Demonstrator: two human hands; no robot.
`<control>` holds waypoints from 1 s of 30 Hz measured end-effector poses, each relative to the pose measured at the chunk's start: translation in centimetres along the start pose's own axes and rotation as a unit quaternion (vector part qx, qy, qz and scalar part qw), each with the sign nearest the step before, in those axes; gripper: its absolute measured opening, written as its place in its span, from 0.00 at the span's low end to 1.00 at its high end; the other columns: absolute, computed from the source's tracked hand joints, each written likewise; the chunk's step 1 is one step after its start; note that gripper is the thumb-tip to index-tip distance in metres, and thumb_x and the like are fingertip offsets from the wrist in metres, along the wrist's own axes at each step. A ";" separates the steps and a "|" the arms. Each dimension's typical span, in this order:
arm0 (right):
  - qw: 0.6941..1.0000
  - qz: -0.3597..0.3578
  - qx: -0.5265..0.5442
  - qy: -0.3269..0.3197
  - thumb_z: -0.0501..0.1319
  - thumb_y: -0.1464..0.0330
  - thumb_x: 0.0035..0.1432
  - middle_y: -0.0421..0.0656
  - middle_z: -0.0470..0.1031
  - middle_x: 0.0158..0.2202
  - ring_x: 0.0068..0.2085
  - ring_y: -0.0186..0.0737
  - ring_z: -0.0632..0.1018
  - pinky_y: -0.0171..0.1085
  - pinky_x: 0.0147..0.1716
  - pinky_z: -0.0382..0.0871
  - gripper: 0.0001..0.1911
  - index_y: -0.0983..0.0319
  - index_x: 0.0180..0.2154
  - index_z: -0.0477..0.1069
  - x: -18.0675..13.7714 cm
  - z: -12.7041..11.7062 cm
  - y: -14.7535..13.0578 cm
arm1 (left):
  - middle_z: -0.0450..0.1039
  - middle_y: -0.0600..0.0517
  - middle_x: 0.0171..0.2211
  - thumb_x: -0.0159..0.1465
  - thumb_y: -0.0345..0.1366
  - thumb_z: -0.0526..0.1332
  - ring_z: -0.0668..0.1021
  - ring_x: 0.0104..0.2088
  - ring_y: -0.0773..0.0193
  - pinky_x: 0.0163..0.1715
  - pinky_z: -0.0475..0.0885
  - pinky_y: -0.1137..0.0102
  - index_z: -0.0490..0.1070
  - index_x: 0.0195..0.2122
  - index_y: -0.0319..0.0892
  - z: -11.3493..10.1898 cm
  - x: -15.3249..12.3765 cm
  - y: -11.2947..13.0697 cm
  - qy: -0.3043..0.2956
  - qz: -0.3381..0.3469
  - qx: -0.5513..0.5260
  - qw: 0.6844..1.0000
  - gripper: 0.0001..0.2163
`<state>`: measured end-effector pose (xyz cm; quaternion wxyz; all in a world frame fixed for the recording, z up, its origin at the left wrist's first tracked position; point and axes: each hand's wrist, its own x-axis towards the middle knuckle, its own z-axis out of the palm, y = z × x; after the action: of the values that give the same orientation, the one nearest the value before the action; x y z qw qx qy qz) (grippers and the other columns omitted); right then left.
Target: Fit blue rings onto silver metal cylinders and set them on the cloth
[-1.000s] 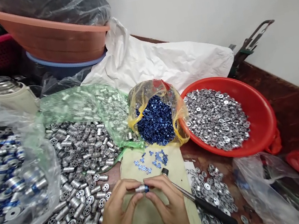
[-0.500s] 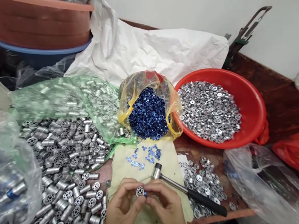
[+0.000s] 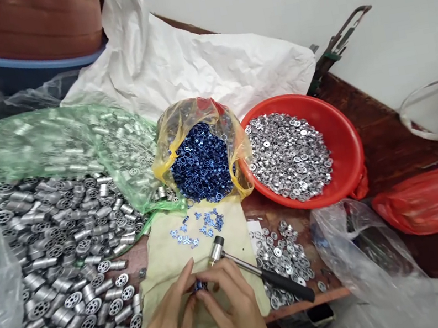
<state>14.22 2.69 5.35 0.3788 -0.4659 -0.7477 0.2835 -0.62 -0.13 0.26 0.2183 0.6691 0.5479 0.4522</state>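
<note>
Between my two hands, low over the pale cloth (image 3: 156,253), is a small metal spool (image 3: 200,286) with dark blue on it. My right hand (image 3: 236,304) pinches it with thumb and fingers. My left hand (image 3: 168,323) curls round its left side, thumb close against it and index finger raised; my fingers cover most of the spool. A hammer (image 3: 258,272) with a black handle lies on the cloth just beyond my right hand. Several flat blue star-shaped pieces (image 3: 212,222) are scattered on the cloth ahead of my hands.
Silver spools (image 3: 74,300) are heaped at left beside a green bag (image 3: 31,145). A yellowish bag (image 3: 164,162) holds blue rings, and a red basin (image 3: 344,148) holds metal discs. Loose metal rings (image 3: 285,256) lie right of the cloth, with a clear plastic bag (image 3: 368,251) at the table edge.
The view has shifted right, so the scene sits farther left. The spool has turned between my fingers: its holed end face no longer shows, and my left index finger is straighter.
</note>
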 end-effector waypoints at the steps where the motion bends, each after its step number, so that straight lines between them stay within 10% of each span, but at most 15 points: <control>1: 1.000 0.002 -0.011 0.006 0.60 0.77 0.66 0.44 0.74 0.38 0.40 0.42 0.75 0.38 0.41 0.72 0.10 0.59 0.46 0.72 -0.2 0.1 -0.1 | 0.83 0.50 0.49 0.67 0.27 0.59 0.86 0.45 0.61 0.49 0.79 0.74 0.67 0.62 0.49 0.1 0.0 0.0 0.006 0.000 -0.010 1.000 0.23; 6: 0.993 0.031 -0.114 0.027 0.59 0.66 0.69 0.46 0.75 0.44 0.43 0.44 0.76 0.38 0.40 0.72 0.14 0.58 0.54 0.68 -0.2 -3.9 2.9 | 0.85 0.53 0.40 0.64 0.30 0.65 0.87 0.41 0.60 0.45 0.80 0.73 0.78 0.45 0.49 0.4 0.4 0.4 0.024 -0.083 -0.130 0.988 0.10; 9: 0.949 0.132 -0.263 0.116 0.54 0.64 0.70 0.49 0.75 0.40 0.44 0.50 0.75 0.45 0.44 0.69 0.10 0.59 0.43 0.71 0.2 -8.7 6.9 | 0.85 0.52 0.37 0.63 0.37 0.67 0.86 0.40 0.59 0.43 0.81 0.72 0.79 0.41 0.47 0.2 0.9 0.6 0.048 -0.220 -0.230 0.947 0.06; 12: 0.945 0.154 -0.278 0.075 0.56 0.64 0.68 0.46 0.76 0.35 0.40 0.51 0.75 0.46 0.42 0.68 0.11 0.58 0.34 0.72 -0.3 -11.6 9.4 | 0.85 0.51 0.36 0.62 0.43 0.69 0.86 0.38 0.59 0.40 0.81 0.72 0.79 0.39 0.46 0.0 1.4 0.9 0.042 -0.296 -0.324 0.898 0.08; 30: 0.939 0.178 -0.294 0.028 0.58 0.66 0.61 0.48 0.77 0.35 0.43 0.55 0.75 0.47 0.39 0.70 0.08 0.59 0.37 0.75 -0.2 -11.5 11.3 | 0.84 0.51 0.31 0.58 0.51 0.70 0.83 0.34 0.59 0.40 0.77 0.70 0.80 0.40 0.44 -0.6 2.8 2.8 0.015 -0.363 -0.386 0.848 0.16</control>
<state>29.30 7.96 2.87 0.1886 -0.6896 -0.6919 0.1006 0.40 1.50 3.80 0.5993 0.2776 0.5366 0.5253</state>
